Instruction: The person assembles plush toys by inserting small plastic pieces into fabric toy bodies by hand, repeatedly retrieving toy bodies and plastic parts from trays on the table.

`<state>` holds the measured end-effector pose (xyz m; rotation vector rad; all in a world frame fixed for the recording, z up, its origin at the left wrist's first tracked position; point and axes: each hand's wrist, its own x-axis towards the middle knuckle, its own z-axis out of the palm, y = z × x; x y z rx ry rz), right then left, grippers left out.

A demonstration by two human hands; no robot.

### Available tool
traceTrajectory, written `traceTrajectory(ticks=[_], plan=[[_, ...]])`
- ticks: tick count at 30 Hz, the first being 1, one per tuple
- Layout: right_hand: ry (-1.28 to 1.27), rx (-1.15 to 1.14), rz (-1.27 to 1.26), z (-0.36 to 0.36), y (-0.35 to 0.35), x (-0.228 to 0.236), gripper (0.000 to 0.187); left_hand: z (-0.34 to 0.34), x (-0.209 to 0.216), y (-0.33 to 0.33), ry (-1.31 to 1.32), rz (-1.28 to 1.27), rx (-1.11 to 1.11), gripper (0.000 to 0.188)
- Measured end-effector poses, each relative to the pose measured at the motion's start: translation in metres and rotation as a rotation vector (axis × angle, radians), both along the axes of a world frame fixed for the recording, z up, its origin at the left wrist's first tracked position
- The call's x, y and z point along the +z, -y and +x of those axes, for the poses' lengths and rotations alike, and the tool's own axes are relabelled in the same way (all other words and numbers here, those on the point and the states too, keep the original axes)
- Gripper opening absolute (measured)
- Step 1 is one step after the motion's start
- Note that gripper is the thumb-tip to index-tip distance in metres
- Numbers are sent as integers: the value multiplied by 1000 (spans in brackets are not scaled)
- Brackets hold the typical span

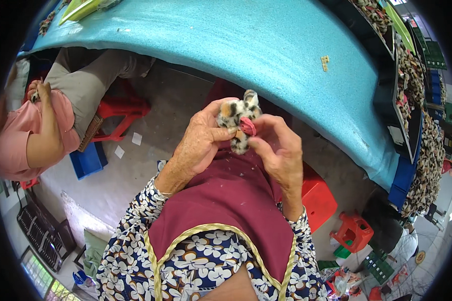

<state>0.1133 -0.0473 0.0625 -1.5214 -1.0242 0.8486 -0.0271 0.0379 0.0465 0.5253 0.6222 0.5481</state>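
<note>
A small spotted plush toy [240, 108], white with black and orange patches, is held up over my lap. My left hand [196, 138] grips its left side, the thumb pressing on the front. A crumpled red-pink piece [247, 126] shows at the toy's middle; whether it is fabric or thread I cannot tell. The fingers and thumb of my right hand [278, 148] close around the toy's right side, beside the pink piece. Part of the toy is hidden behind my fingers. A maroon apron [221, 185] covers my lap below.
A blue-covered table [266, 45] curves ahead, with a small yellow piece [325, 63] on it. Bins at the right hold many spotted plush pieces [424, 170]. Red stools [354, 232] stand at the right. A person in pink [35, 135] sits at the left near a blue tray [88, 160].
</note>
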Motion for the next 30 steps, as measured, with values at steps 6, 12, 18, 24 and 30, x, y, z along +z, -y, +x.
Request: traceTrajectory(ticks=[6, 12, 18, 24, 30], plan=[[108, -161, -23, -12, -5, -10, 6, 11, 3, 13, 168, -69, 81, 54], [-243, -212, -139, -16, -4, -7, 3, 21, -6, 12, -61, -43, 143, 30], [-810, -133, -149, -3, 0, -27, 7, 20, -14, 13, -122, -48, 160, 22], [-55, -195, 1, 5, -14, -40, 20, 21, -20, 17, -220, 27, 101, 24], [-322, -219, -125, -7, -23, -65, 34, 22, -22, 22, -78, 11, 146, 33]])
